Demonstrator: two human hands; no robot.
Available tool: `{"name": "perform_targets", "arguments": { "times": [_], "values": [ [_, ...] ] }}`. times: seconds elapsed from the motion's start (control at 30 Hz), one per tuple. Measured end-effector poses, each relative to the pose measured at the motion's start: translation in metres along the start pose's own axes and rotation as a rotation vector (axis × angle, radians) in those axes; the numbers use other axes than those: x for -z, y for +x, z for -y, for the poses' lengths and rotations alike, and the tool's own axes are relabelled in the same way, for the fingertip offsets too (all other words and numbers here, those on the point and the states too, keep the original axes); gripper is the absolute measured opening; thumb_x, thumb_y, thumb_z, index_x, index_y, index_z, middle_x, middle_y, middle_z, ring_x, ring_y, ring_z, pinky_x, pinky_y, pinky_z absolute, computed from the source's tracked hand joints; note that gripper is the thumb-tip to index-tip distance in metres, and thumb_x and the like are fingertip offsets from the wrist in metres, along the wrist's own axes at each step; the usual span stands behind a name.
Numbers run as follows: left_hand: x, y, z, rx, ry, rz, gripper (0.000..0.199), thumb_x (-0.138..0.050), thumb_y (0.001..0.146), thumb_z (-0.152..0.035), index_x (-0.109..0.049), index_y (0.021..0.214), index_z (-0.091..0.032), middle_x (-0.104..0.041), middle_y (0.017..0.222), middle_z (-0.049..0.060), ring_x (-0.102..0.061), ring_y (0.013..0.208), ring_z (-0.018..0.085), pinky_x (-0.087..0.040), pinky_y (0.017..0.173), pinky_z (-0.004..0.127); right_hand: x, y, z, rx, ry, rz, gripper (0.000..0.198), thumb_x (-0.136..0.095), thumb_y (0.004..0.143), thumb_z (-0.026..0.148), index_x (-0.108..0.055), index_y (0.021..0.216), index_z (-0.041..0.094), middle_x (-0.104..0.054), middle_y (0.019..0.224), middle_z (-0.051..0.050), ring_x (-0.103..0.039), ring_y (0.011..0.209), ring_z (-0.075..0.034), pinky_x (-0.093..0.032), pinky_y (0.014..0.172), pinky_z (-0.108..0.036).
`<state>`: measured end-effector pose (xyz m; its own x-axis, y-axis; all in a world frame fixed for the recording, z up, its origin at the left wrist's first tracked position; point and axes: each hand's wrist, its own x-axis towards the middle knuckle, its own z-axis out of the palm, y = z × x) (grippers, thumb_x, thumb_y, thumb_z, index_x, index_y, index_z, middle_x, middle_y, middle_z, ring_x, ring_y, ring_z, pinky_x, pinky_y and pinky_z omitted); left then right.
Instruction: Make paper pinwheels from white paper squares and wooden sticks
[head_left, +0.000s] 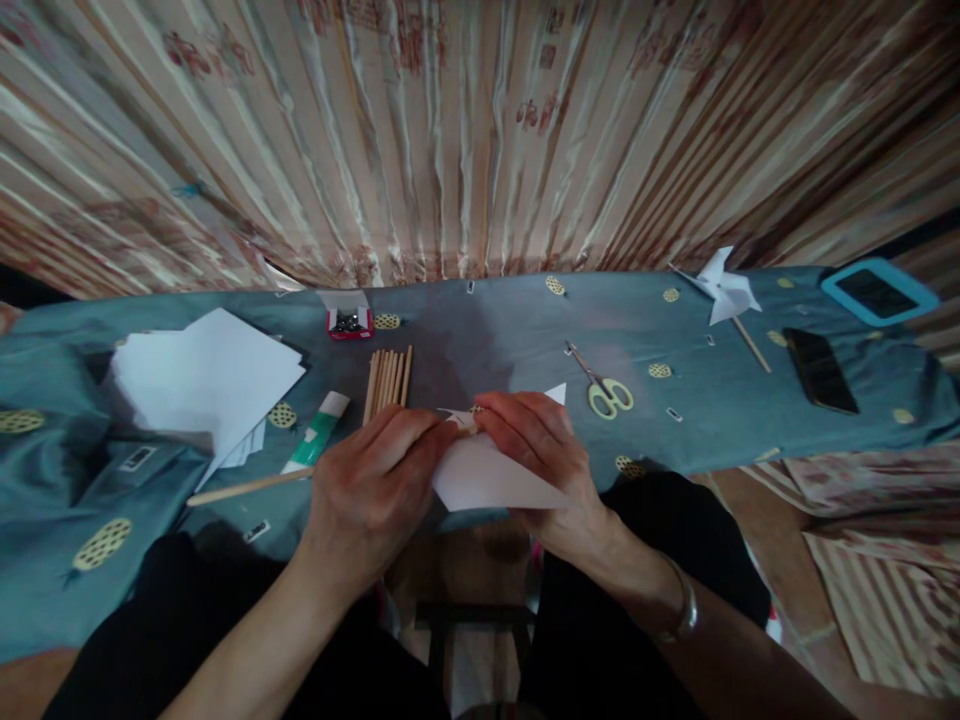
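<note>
My left hand (375, 490) is closed around a thin wooden stick (251, 487), whose long end sticks out to the left. My right hand (544, 455) grips a folded white paper pinwheel (491, 475); one corner of it pokes out above the knuckles. Both hands meet over the table's front edge, where the fingertips press together at the paper's middle. What lies between those fingertips is mostly hidden. Just beyond my left hand lies a bundle of several wooden sticks (388, 378). A green and white glue box or tube (319, 432) rests beside that hand.
White paper sheets (206, 365) are stacked at left. A small red box of pins (349, 322) stands open behind the sticks. Scissors (600, 383) lie right of centre. Further right are a finished pinwheel (726, 290), a black phone (820, 370) and a blue-framed device (879, 292). Curtains hang behind.
</note>
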<state>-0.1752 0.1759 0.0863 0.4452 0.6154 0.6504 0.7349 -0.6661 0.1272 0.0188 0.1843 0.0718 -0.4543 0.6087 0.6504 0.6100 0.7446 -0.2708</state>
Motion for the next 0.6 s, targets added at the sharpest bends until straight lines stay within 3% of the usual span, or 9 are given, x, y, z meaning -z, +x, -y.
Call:
{"name": "perform_targets", "arguments": {
  "times": [0.3, 0.6],
  "values": [
    [0.0014, -0.0021, -0.0029, 0.028, -0.022, -0.003, 0.016, -0.055, 0.09, -0.008, -0.062, 0.103, -0.016, -0.067, 0.089, 0.005, -0.063, 0.072, 0.017, -0.053, 0.061, 0.028, 0.0008, -0.0003, 0.0021, 0.009, 0.013, -0.015, 0.033, -0.044, 0.094, 0.01, -0.054, 0.125, 0.013, -0.07, 0.115, -0.015, -0.061, 0.11, -0.026, -0.054, 0.094, -0.044],
    [0.0057, -0.0019, -0.0052, 0.029, -0.032, 0.044, 0.017, -0.055, 0.09, -0.011, -0.063, 0.104, -0.015, -0.068, 0.092, 0.008, -0.064, 0.074, 0.018, -0.054, 0.061, 0.029, 0.0013, -0.0053, 0.0006, -0.013, 0.052, 0.048, 0.031, -0.042, 0.098, 0.017, -0.055, 0.126, 0.017, -0.068, 0.119, -0.012, -0.061, 0.114, -0.025, -0.053, 0.096, -0.045]
  ]
}}
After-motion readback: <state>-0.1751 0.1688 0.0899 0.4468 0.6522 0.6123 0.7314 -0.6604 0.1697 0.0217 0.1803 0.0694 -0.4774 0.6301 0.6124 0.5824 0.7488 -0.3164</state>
